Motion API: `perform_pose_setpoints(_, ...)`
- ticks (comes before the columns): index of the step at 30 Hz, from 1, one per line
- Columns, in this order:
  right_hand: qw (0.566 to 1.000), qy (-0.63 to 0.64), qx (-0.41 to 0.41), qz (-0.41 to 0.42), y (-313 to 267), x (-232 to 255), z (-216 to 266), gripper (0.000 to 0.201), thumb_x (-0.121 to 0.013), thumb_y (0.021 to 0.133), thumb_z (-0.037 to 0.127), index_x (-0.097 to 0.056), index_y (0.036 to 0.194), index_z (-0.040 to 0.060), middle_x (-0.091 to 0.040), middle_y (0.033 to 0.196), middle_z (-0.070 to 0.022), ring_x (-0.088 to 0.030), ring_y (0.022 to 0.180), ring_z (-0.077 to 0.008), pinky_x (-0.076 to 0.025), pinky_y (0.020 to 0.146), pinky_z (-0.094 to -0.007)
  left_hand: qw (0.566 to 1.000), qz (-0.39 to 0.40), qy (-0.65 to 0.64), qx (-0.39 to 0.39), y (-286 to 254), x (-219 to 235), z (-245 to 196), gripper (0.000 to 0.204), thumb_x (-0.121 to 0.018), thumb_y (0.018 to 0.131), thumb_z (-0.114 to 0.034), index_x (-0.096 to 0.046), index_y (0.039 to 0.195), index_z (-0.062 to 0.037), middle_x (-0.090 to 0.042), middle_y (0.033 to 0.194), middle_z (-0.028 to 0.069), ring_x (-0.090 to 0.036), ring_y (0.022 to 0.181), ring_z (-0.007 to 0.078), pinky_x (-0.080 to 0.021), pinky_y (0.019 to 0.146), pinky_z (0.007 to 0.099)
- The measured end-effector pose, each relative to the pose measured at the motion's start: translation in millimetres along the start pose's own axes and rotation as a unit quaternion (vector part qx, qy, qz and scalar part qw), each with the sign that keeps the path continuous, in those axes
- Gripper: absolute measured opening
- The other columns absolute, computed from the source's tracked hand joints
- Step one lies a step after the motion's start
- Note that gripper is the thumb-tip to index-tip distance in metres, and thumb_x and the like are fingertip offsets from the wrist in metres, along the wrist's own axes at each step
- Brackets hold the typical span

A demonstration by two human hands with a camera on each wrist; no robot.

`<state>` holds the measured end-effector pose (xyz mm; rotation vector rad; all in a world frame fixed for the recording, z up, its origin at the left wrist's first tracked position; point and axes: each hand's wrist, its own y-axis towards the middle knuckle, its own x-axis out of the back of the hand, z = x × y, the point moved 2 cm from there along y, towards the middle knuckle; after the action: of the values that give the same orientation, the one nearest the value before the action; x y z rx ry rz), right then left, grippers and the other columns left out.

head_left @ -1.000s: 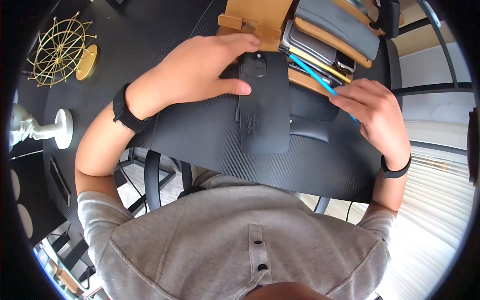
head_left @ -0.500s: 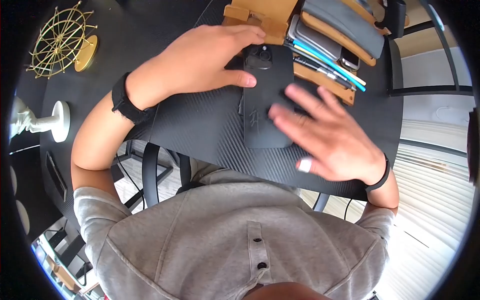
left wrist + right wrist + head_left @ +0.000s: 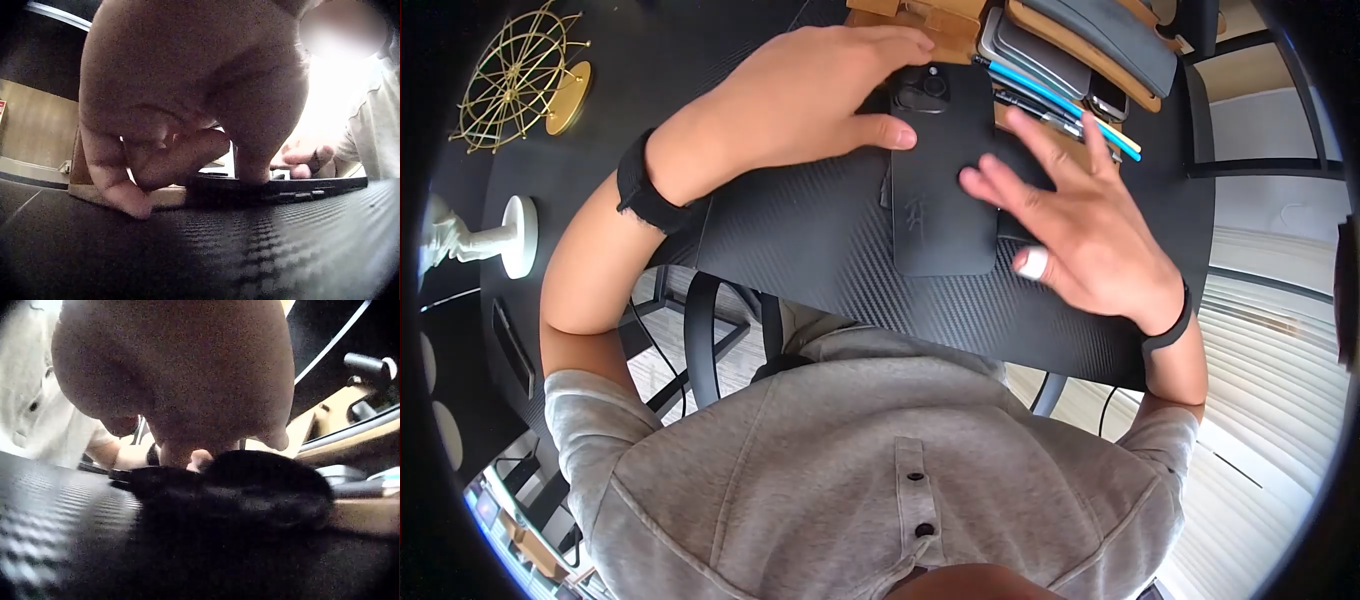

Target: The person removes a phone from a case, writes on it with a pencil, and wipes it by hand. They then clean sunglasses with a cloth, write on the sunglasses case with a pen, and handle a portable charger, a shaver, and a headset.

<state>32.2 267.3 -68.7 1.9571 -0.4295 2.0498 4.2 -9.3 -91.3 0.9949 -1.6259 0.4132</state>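
Note:
A black smartphone lies camera side up on the desk in the head view. The thumb of my left hand rests on its upper left part. The other left fingers reach past the phone's top corner, and in the left wrist view one fingertip comes down to the desk. Fingers spread, my right hand hovers at the phone's right side, a white wrap on its thumb. Nothing is in that hand. A dark rounded object lies beneath it. The blue pencil lies among other pens.
A wooden organizer holds pens, phones and a grey case at the back right. Behind my left hand stands a brown wooden stand. A gold wheel ornament and a white figurine are at the left.
My right hand let go of the blue pencil, which now lies among the pens on the organizer. That hand then moved left to the phone with its fingers spread. My left hand stayed by the phone.

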Motion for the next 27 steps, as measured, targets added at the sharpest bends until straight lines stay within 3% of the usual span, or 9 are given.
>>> perform_pose_setpoints(4, 0.989, 0.093, 0.080, 0.088, -5.2, -0.3, 21.0, 0.073, -0.036, 0.106, 0.059, -0.039, 0.159, 0.0089, -0.070, 0.135, 0.0005, -0.031, 0.155, -0.0340, -0.002, 0.124, -0.0665, 1.000, -0.006, 0.020, 0.009, 0.2, -0.2, -1.8, 0.068, -0.083, 0.080, -0.024, -0.058, 0.140, -0.0064, -0.058, 0.147, 0.0074, -0.069, 0.111, 0.0322, -0.055, 0.097, 0.0432)
perform_pose_setpoints(5, 0.987, 0.134, 0.067, 0.054, -4.9, 1.6, 28.1, 0.065, -0.063, 0.094, 0.045, -0.055, 0.147, 0.0063, -0.075, 0.121, 0.0018, -0.034, 0.154, -0.0275, -0.007, 0.124, -0.0665, 1.000, -0.004, 0.026, 0.009, 0.1, 0.0, -2.7, 0.068, -0.084, 0.079, -0.024, -0.058, 0.140, -0.0063, -0.058, 0.147, 0.0072, -0.069, 0.111, 0.0321, -0.055, 0.097, 0.0432)
perform_pose_setpoints(7, 0.992, 0.108, 0.056, -0.014, -2.9, -1.2, 11.2, 0.064, -0.061, 0.096, 0.045, -0.054, 0.147, 0.0069, -0.074, 0.127, 0.0016, -0.034, 0.154, -0.0279, -0.008, 0.125, -0.0661, 1.000, -0.006, 0.021, 0.011, -0.7, -0.6, -4.4, 0.067, -0.084, 0.079, -0.022, -0.059, 0.139, -0.0061, -0.059, 0.147, 0.0066, -0.069, 0.111, 0.0321, -0.055, 0.097, 0.0432)
perform_pose_setpoints(9, 0.999, 0.019, -0.016, -0.022, -3.9, 7.7, -9.0, 0.061, -0.050, 0.101, 0.051, -0.057, 0.144, 0.0081, -0.069, 0.136, 0.0010, -0.035, 0.153, -0.0300, -0.007, 0.124, -0.0670, 1.000, -0.009, 0.023, 0.012, 2.4, 2.6, -5.9, 0.066, -0.084, 0.078, -0.021, -0.060, 0.138, -0.0057, -0.059, 0.147, 0.0062, -0.069, 0.111, 0.0323, -0.055, 0.097, 0.0433)
perform_pose_setpoints(14, 0.996, 0.073, 0.039, -0.017, -9.0, 9.9, 15.5, 0.056, -0.059, 0.099, 0.044, -0.061, 0.140, 0.0060, -0.074, 0.126, 0.0007, -0.039, 0.151, -0.0282, -0.010, 0.124, -0.0679, 0.999, -0.011, 0.030, 0.022, -0.8, 1.5, -8.2, 0.065, -0.085, 0.077, -0.019, -0.061, 0.135, -0.0045, -0.059, 0.147, 0.0061, -0.069, 0.111, 0.0325, -0.055, 0.097, 0.0433)
perform_pose_setpoints(15, 0.996, 0.063, 0.058, 0.032, -9.9, 10.2, 23.4, 0.056, -0.059, 0.098, 0.043, -0.062, 0.139, 0.0058, -0.075, 0.125, 0.0024, -0.039, 0.152, -0.0268, -0.010, 0.124, -0.0675, 0.999, -0.010, 0.030, 0.027, -1.0, 1.4, -8.9, 0.065, -0.085, 0.077, -0.019, -0.061, 0.135, -0.0044, -0.059, 0.147, 0.0061, -0.069, 0.111, 0.0325, -0.055, 0.097, 0.0432)
perform_pose_setpoints(17, 0.994, 0.090, 0.059, -0.004, -7.9, 8.1, 24.1, 0.055, -0.061, 0.096, 0.040, -0.062, 0.139, 0.0066, -0.073, 0.128, 0.0018, -0.038, 0.152, -0.0264, -0.010, 0.124, -0.0676, 0.999, -0.006, 0.029, 0.032, 0.9, 2.0, -10.5, 0.065, -0.086, 0.076, -0.019, -0.061, 0.135, -0.0043, -0.059, 0.146, 0.0062, -0.069, 0.110, 0.0323, -0.055, 0.096, 0.0432)
perform_pose_setpoints(20, 0.998, 0.005, -0.027, -0.049, -4.0, 7.5, -6.2, 0.059, -0.065, 0.092, 0.042, -0.061, 0.140, 0.0085, -0.072, 0.130, -0.0012, -0.039, 0.151, -0.0271, -0.012, 0.124, -0.0680, 1.000, -0.010, 0.022, 0.014, 1.5, 1.7, -6.5, 0.065, -0.086, 0.076, -0.017, -0.061, 0.135, -0.0043, -0.060, 0.146, 0.0062, -0.070, 0.109, 0.0322, -0.055, 0.096, 0.0434)
perform_pose_setpoints(27, 0.993, 0.092, 0.072, -0.004, -5.4, -1.8, 30.1, 0.061, -0.054, 0.099, 0.051, -0.060, 0.141, 0.0078, -0.074, 0.125, 0.0038, -0.034, 0.154, -0.0256, -0.011, 0.124, -0.0677, 0.999, -0.005, 0.024, 0.026, 0.3, 2.5, -9.4, 0.063, -0.085, 0.076, -0.015, -0.062, 0.134, -0.0031, -0.061, 0.145, 0.0064, -0.070, 0.109, 0.0318, -0.055, 0.097, 0.0430)
